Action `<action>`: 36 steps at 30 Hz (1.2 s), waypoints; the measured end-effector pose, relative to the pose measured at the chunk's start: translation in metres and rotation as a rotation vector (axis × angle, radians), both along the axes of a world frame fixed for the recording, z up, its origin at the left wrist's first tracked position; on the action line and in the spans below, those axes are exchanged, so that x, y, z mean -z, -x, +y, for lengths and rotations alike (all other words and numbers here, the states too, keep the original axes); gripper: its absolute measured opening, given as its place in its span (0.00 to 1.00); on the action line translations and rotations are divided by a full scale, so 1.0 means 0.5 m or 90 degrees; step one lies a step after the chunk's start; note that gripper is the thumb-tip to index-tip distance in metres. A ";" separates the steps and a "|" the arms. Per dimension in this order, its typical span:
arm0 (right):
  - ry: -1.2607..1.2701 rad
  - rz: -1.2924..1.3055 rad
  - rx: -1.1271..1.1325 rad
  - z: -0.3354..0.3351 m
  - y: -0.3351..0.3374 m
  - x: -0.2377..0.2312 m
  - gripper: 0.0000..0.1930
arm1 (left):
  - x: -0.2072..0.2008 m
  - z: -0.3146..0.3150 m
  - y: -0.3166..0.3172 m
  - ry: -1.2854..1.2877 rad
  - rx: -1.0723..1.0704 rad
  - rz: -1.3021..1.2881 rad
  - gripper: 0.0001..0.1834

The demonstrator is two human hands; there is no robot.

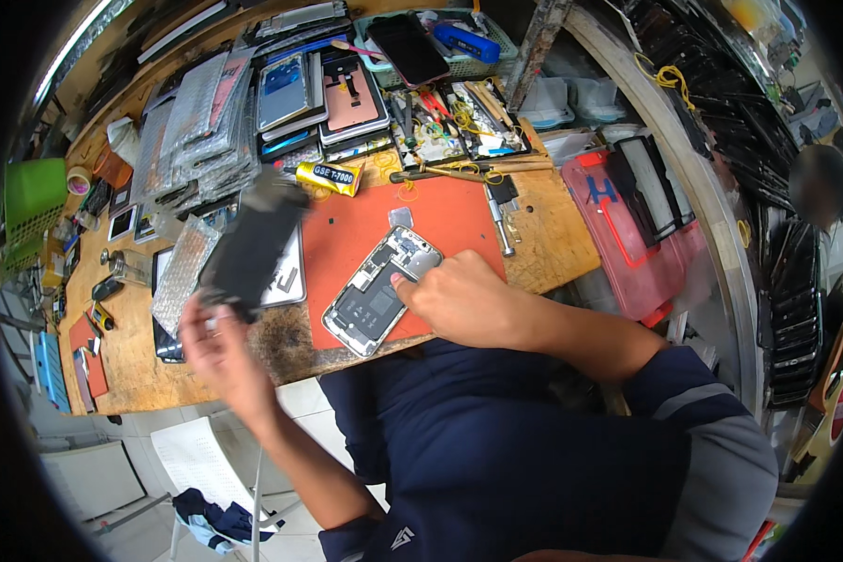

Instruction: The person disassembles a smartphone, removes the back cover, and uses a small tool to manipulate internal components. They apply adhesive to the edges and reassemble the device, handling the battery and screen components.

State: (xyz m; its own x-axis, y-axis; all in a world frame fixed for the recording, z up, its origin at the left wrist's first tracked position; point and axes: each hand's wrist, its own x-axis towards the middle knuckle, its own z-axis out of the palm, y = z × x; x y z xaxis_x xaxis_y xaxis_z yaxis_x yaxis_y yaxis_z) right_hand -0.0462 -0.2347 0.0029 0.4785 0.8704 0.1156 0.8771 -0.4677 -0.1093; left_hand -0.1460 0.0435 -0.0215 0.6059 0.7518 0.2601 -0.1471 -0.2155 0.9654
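An opened smartphone (370,304), its battery and inner parts bare, lies aslant on an orange-red work mat (347,225). My right hand (464,300) is closed at its right edge, the thumb over the inside, gripping the frame. In my left hand (220,351) is a dark phone screen panel (253,244), held by its lower end and raised off the bench; it is smeared by motion. Behind the phone lie a small clear square piece (400,217) and a yellow glue tube (328,177). A slim metal screwdriver (499,222) rests to the right.
Bubble-wrapped packages (192,131) and stacked phone panels (351,98) crowd the back of the wooden bench (150,375). A parts tray (426,126) and a green basket (492,66) stand behind. Right of the bench is a clear red case (628,253); a white chair (197,459) stands lower left.
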 end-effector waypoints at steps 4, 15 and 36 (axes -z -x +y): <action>-0.026 0.043 -0.003 0.005 -0.005 0.006 0.12 | -0.054 0.185 0.072 0.083 -0.234 -0.267 0.18; -0.468 0.395 0.130 0.013 -0.300 -0.023 0.15 | -0.049 0.105 -0.092 0.172 0.043 -0.199 0.26; -0.808 0.793 0.008 0.078 -0.208 -0.006 0.09 | -0.021 -0.155 -0.318 -0.450 0.316 -0.367 0.43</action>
